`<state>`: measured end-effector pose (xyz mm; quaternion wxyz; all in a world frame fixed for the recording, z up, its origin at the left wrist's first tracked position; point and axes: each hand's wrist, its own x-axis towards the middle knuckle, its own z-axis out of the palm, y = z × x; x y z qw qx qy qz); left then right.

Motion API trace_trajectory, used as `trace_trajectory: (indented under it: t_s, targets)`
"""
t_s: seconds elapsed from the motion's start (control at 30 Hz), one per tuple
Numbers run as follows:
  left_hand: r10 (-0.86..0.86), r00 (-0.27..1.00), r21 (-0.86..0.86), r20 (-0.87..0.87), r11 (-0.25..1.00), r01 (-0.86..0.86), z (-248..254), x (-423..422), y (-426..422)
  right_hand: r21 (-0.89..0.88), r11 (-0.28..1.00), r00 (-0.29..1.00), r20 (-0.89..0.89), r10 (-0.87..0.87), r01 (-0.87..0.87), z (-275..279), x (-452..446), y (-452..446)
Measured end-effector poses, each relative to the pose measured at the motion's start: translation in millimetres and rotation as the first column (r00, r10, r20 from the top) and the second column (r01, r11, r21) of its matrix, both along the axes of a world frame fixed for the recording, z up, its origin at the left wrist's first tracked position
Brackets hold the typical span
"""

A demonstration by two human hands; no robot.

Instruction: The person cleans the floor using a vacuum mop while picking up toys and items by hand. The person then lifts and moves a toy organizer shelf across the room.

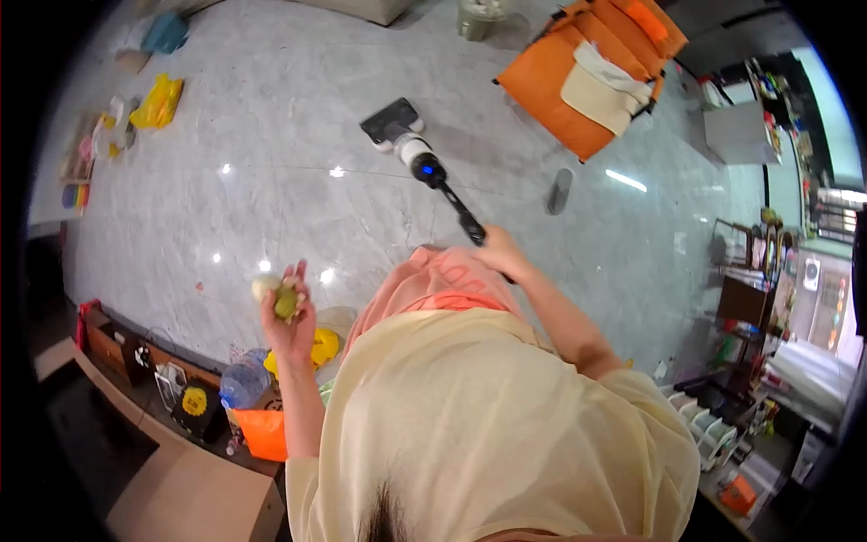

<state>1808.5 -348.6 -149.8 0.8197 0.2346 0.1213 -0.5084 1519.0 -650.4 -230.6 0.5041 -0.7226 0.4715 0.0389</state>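
Grey, glossy marbled tiles (pixel 271 208) spread across the floor in the head view, with an orange chair (pixel 551 104) ahead to the right, a pale cloth (pixel 603 90) draped over it, and a yellow bag (pixel 159 101) off to the left. On the tiles ahead stands a stick-type floor cleaner (pixel 411 149), its wide dark head (pixel 392 124) down and its slim black handle (pixel 467 224) slanting back toward the body. The right hand (pixel 499 253) is closed around the upper end of that handle, though the exact finger wrap is hard to see. The left hand (pixel 291 316), well apart from the cleaner, loosely grasps a green round thing (pixel 286 304) and a pale round thing (pixel 265 287), fingers partly raised. Near that forearm are a clear blue bottle (pixel 245 379) and an orange bag (pixel 262 434). The cleaner looks stiff and moderately heavy, its weight probably carried mostly by the floor; the handle is the natural hold. Both round things seem light, perhaps smooth enough to roll, and are best cupped from below.
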Motion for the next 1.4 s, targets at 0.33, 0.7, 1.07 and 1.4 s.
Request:
trace_trajectory:
  t_s: [0.33,0.7,1.07,1.4]
  targets:
    - [-0.089,0.987,0.075,0.137,0.994,0.079,21,42,-189,0.494,0.832,0.961,-0.026,-0.275,0.252,141,28,-92]
    - [-0.072,0.983,0.474,-0.171,0.869,0.146,-22,54,-355,0.611,0.680,0.823,0.082,-0.563,0.404,47,114,-315]
    - [0.155,0.984,0.571,-0.090,0.818,-0.077,2,113,-404,0.053,0.995,0.995,0.059,0.082,-0.085,-121,341,-415]
    - [0.285,0.950,0.496,-0.130,0.848,-0.186,-38,248,-466,-0.312,0.787,0.846,-0.214,0.488,-0.532,-59,401,-522]
